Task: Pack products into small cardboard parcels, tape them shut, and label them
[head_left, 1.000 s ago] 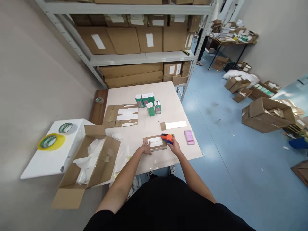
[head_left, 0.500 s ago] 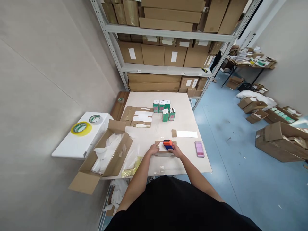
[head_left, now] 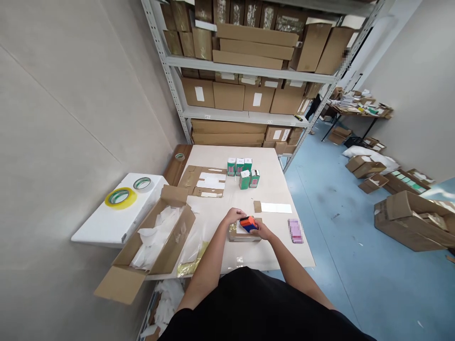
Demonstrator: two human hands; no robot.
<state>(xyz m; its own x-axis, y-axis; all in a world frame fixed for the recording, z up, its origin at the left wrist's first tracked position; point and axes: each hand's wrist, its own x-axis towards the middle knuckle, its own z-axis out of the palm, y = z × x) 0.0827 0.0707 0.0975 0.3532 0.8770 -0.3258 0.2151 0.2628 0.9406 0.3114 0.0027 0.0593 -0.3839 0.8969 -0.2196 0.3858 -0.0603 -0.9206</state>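
Note:
My right hand (head_left: 262,229) grips an orange-and-blue handheld device (head_left: 249,223), its kind unclear, above a small cardboard box (head_left: 245,237). The box lies taped and closed near the table's front edge, with a white label partly visible on top. Beside the device's left end, my left hand (head_left: 234,216) has its fingers bent together in a pinch. Whatever those fingers hold is too small to make out. Farther back stand several green-and-white small boxes (head_left: 244,180). To their left lies a flattened cardboard piece (head_left: 190,182) with white paper on it.
An open long carton (head_left: 174,241) with white wrapping paper rests at the table's left. Tape rolls (head_left: 121,198) lie on a white surface. A white strip (head_left: 276,208) and a pink blurred item (head_left: 295,231) are on the right. Loaded shelves (head_left: 245,116) rise behind the table.
My left hand has moved from the small box's left side up beside the device. The device has turned slightly in my right hand. The camera view has tilted up.

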